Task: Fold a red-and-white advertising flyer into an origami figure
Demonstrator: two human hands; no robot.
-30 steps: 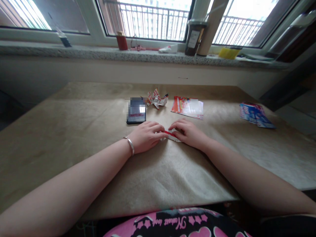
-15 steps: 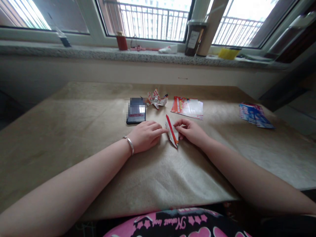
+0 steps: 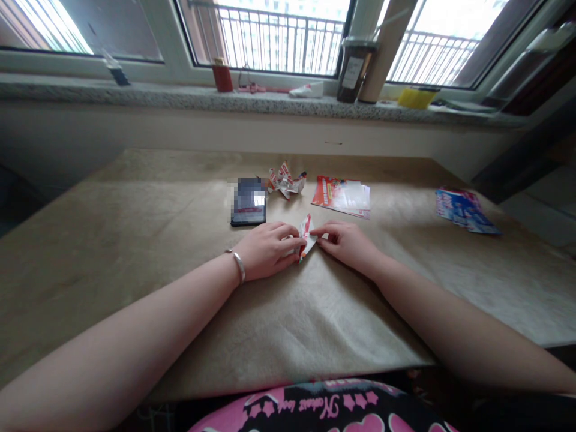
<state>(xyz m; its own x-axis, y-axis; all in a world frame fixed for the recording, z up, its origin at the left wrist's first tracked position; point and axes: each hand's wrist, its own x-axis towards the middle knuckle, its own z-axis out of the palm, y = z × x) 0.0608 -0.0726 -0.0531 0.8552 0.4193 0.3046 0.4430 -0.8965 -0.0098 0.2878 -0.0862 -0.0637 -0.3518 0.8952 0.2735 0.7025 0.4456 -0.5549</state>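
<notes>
Between my hands is a small piece of folded paper (image 3: 308, 243), white with red and a little orange, standing partly up from the table. My left hand (image 3: 272, 247), with a silver bangle at the wrist, is closed on the paper's left side, fingers bent over it. My right hand (image 3: 344, 245) pinches the paper's right edge between thumb and forefinger. Just beyond my left hand lies a dark phone (image 3: 249, 204) with its screen lit and partly pixelated. Behind the paper sits another folded paper shape (image 3: 286, 181), white and red with several points.
Red and white printed sheets (image 3: 342, 196) lie stacked past my right hand. Blue printed cards (image 3: 467, 210) are fanned out on the brown table (image 3: 148, 222) at far right. Along the windowsill (image 3: 171, 99) stand a red container (image 3: 222, 76), a dark lidded jar (image 3: 355, 70) and a yellow item (image 3: 416, 97).
The folded paper has shifted slightly left and turned, so its red strip now leans the other way. My left fingers have closed over its left side; my right hand has followed it left.
</notes>
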